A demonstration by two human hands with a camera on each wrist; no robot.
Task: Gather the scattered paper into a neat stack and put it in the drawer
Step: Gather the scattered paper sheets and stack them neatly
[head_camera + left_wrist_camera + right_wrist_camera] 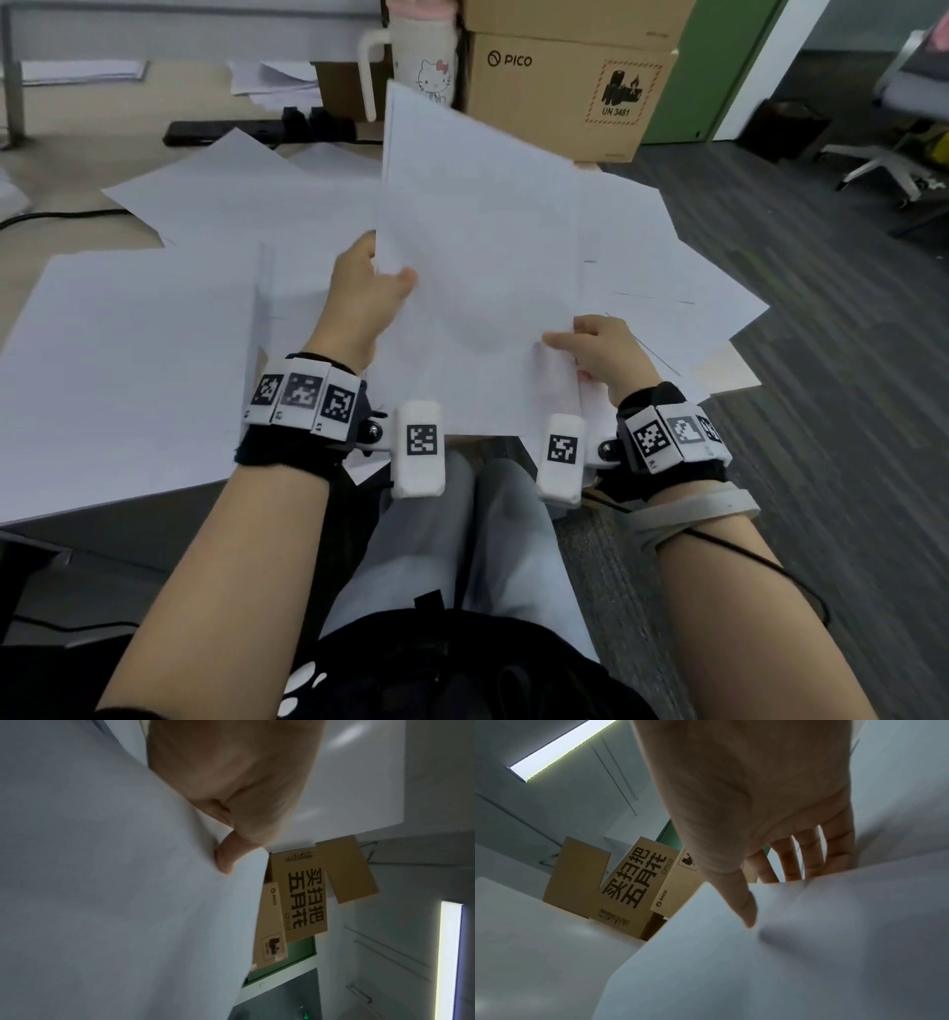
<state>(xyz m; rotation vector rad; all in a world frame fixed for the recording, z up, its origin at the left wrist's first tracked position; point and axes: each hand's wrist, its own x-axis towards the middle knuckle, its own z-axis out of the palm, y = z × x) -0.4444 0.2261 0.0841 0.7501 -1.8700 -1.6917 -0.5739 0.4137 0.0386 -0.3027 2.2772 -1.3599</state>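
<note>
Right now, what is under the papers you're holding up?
Under the held sheets lie more loose white sheets, fanned over the desk. Whatever sits directly beneath the held sheets is covered.

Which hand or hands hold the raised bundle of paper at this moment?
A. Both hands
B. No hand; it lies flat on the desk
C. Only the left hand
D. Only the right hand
A: the left hand pinches the left edge of the raised bundle of paper, and the right hand grips its lower right corner.
</note>
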